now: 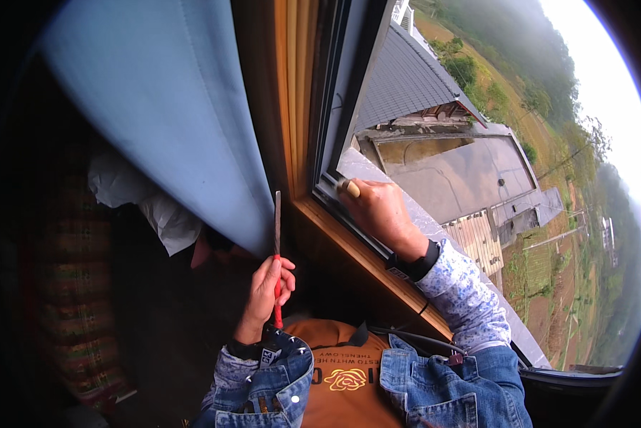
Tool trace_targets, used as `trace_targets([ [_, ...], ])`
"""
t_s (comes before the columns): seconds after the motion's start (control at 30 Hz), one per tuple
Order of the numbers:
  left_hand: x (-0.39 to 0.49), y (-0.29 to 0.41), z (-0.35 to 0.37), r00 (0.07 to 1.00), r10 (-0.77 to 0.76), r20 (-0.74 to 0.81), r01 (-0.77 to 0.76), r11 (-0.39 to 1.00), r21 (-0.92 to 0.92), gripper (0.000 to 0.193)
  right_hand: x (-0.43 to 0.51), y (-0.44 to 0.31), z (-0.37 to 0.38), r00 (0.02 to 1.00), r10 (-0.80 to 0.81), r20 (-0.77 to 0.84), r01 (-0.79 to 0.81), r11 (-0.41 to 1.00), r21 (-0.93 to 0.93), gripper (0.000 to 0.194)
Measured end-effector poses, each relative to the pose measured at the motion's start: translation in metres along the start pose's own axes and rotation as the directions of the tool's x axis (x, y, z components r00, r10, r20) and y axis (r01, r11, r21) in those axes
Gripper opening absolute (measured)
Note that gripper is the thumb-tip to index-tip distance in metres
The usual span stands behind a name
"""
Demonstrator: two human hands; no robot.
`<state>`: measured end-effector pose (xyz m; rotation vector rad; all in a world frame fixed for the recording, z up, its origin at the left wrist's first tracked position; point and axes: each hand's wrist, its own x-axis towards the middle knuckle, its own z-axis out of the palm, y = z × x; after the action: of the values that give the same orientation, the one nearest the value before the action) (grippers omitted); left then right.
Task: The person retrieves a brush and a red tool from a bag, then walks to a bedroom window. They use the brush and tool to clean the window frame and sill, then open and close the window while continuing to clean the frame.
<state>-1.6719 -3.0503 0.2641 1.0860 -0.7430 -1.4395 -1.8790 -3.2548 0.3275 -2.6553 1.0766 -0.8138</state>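
Observation:
My left hand (267, 291) holds a flat-bladed tool (277, 230), perhaps a flat screwdriver, by its slim red handle. Its narrow metal blade points up and stands apart from the window. My right hand (382, 214) is closed around a tool with a rounded wooden handle (351, 188). That hand is at the lower inner corner of the dark metal window frame (328, 181), over the sill track. The tool's working end is blurred and mostly hidden, so I cannot tell what kind it is. Wooden trim (347, 235) borders the frame on the room side.
A blue curtain (165, 107) hangs at the left, close to the blade. Past the open window lie a grey stone ledge (422, 214), a tiled roof (406, 75) and a wet flat roof (454, 171) below. A white plastic bag (165, 219) and patterned fabric (79, 299) sit in shadow.

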Motion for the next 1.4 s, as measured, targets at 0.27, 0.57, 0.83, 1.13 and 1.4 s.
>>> trace_targets([
  [0.27, -0.008, -0.002, -0.001, 1.000, 0.005, -0.027, -0.006, 1.000, -0.007, 0.037, 0.010, -0.018, 0.051, 0.995, -0.079, -0.057, 0.069, 0.986, -0.155, 0.007],
  [0.57, -0.021, -0.005, -0.017, 0.996, -0.021, -0.092, 0.013, 0.996, -0.086, 0.034, 0.025, -0.027, 0.023, 0.996, 0.082, -0.044, -0.079, 0.996, 0.049, 0.019],
  [0.83, -0.007, -0.002, -0.017, 1.000, -0.001, -0.008, 0.001, 1.000, -0.025, 0.034, -0.105, 0.007, -0.062, 0.963, 0.128, 0.238, -0.114, 0.991, -0.071, 0.013],
  [1.13, -0.002, -0.004, -0.028, 0.999, -0.018, -0.027, 0.018, 1.000, -0.019, 0.034, -0.101, -0.021, -0.145, 0.910, 0.371, 0.185, -0.386, 0.921, 0.047, 0.018],
  [1.4, 0.002, 0.010, -0.019, 0.999, -0.035, 0.037, 0.033, 0.998, 0.049, 0.034, 0.020, -0.032, 0.031, 0.988, 0.128, -0.091, -0.114, 0.982, 0.150, 0.016],
])
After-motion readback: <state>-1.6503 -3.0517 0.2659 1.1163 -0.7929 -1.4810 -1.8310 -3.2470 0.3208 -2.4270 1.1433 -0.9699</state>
